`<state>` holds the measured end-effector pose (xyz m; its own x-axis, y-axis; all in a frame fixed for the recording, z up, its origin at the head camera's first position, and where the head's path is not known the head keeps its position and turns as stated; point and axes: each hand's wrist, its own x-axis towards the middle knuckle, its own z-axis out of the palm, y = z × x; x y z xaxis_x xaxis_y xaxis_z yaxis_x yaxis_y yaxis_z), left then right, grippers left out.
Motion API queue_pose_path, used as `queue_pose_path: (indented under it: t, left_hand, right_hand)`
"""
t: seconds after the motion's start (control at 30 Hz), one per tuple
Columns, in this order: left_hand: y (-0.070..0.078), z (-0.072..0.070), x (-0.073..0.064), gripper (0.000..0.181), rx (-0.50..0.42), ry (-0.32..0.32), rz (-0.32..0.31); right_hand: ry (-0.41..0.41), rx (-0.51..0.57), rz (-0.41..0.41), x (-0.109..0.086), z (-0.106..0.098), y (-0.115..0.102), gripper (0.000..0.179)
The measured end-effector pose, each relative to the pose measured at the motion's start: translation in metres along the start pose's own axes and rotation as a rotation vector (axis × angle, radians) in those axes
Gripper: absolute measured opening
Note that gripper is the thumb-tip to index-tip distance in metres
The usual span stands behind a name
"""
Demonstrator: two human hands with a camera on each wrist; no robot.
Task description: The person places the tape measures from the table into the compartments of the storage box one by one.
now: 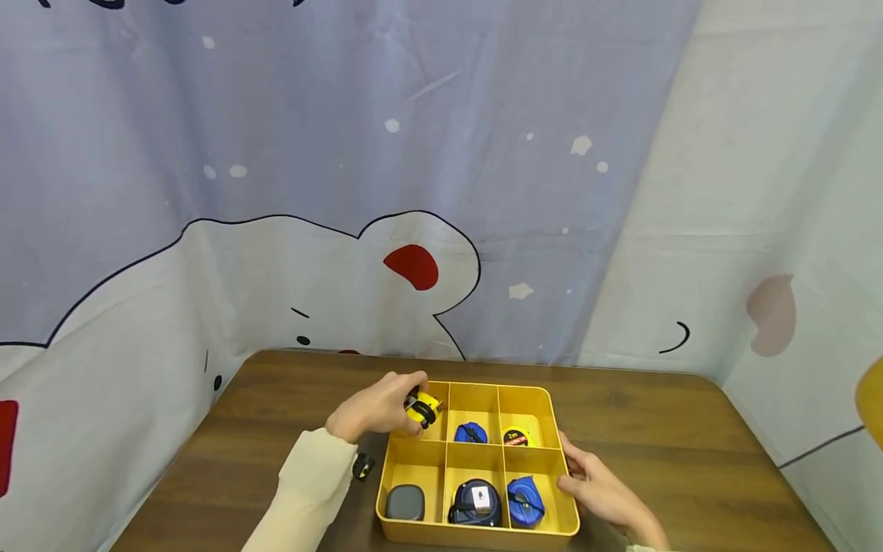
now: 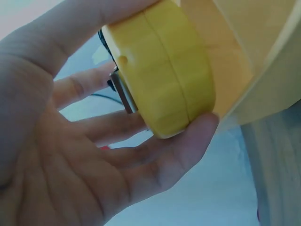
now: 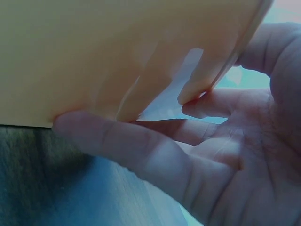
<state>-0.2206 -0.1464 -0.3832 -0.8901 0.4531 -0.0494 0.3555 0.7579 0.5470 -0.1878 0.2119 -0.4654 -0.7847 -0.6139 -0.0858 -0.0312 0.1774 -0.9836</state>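
My left hand (image 1: 382, 402) grips a yellow tape measure (image 1: 422, 409) with a black strap, holding it over the back-left compartment of a yellow divided box (image 1: 476, 530). In the left wrist view, thumb and fingers close around the yellow case (image 2: 174, 70), and its metal end hook shows. The right hand (image 1: 607, 491) holds the box's right wall, thumb at the rim and fingers along the outside. Blue tape measures (image 1: 471, 433) sit in the back-middle and front-right compartments. A larger dark blue tape measure (image 1: 476, 504) lies front-middle.
A yellow tape measure (image 1: 516, 437) marked 2m is in the back-right compartment. The front-left one holds a dark grey rounded-square object (image 1: 405, 503). Beside my left wrist is a small black object (image 1: 362, 466). The wooden table (image 1: 662, 429) meets a printed curtain (image 1: 524, 230) behind.
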Motion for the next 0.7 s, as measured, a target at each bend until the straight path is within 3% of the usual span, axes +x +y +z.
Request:
queue_pose_path:
  t: [0.3,0.7]
  left_hand:
    - [0.000,0.009,0.014,0.041,0.036,0.006,-0.027]
    - [0.008,0.009,0.028,0.043,0.172,-0.004,-0.105]
  right_hand:
    - [0.018,-0.039,0.031,-0.003,-0.001,0.001,0.072]
    - [0.001,0.006,-0.007,0.000,-0.004,0.003,0.072]
